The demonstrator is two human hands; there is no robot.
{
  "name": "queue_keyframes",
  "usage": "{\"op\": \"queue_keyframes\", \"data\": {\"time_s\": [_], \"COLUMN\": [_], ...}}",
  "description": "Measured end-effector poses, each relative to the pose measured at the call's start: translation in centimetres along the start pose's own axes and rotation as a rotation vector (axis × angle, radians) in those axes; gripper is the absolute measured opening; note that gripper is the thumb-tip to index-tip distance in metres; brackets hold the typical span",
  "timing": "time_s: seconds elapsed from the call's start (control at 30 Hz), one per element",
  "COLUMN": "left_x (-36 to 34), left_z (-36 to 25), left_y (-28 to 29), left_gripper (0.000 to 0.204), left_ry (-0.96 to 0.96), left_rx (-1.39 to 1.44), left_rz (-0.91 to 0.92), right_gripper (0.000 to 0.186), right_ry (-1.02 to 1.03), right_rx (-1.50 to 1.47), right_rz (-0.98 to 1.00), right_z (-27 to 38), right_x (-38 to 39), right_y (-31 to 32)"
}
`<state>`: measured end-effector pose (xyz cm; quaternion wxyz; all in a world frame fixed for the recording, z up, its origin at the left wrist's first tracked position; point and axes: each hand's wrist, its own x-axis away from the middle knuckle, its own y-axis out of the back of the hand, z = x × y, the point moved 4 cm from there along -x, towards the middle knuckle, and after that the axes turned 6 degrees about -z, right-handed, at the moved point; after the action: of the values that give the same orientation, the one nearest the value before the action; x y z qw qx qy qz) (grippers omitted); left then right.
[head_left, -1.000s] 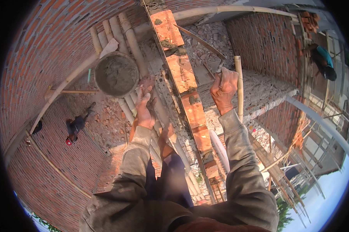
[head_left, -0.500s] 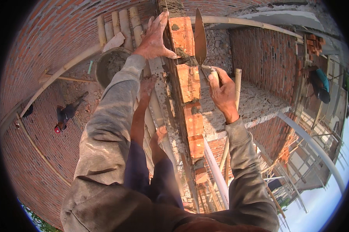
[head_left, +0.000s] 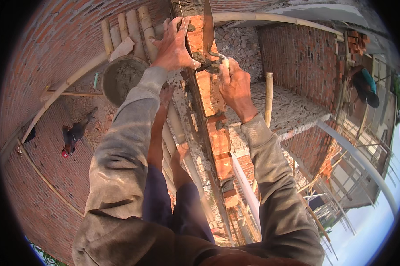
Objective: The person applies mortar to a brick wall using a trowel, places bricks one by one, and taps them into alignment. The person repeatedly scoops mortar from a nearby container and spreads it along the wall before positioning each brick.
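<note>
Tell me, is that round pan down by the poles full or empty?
Filled nearly to the rim. The round pan holds a grey, lumpy mass that looks like mortar, level across its top, as it sits on the bamboo poles.

Brick [head_left: 195, 31]: orange-red, grey mortar smears.
Wall course [head_left: 217, 142]: orange bricks banded with pale grey joints.
Trowel [head_left: 208, 26]: dull grey steel blade, dark mortar at the neck.
Sleeves [head_left: 120, 150]: faded grey-brown, dust-mottled.
Trousers [head_left: 160, 199]: dark blue-purple.
Mortar pan [head_left: 120, 80]: grey rim, grey mix inside.
Bamboo poles [head_left: 124, 26]: pale tan.
Surrounding walls [head_left: 40, 57]: red-brown brick, regular grey grid.
Pipe [head_left: 246, 195]: white.
Sky [head_left: 368, 230]: pale blue.
</note>
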<state>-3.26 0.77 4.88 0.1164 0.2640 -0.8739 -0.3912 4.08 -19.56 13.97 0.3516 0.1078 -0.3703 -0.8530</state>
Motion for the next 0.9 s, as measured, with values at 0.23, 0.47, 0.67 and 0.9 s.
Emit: {"op": "queue_keyframes", "data": {"time_s": [0.23,0.47,0.67,0.9], "left_x": [-0.1,13.3,35.9,34.6], "left_z": [-1.0,1.3,-0.5,-1.1], "left_y": [0.8,1.6,-0.5,-2.9], "left_gripper": [0.154,0.124,0.066,0.050], "left_ry": [0.041,0.496,1.157,0.968], "left_rx": [-0.065,0.275,0.541,0.608], "left_rz": [0.107,-0.288,-0.358,-0.524], "right_gripper": [0.022,0.017,0.016,0.017], "right_ry": [-0.046,-0.225,-0.338,-0.259], "right_rx": [0.031,-0.379,-0.347,-0.146], "right_rz": [-0.011,-0.107,-0.082,-0.503], "right_z": [0.8,7.1,4.9,-2.5], "right_x": [-0.2,8.5,7.3,-1.2], "right_y": [2.3,0.1,-16.9,-25.8]}}
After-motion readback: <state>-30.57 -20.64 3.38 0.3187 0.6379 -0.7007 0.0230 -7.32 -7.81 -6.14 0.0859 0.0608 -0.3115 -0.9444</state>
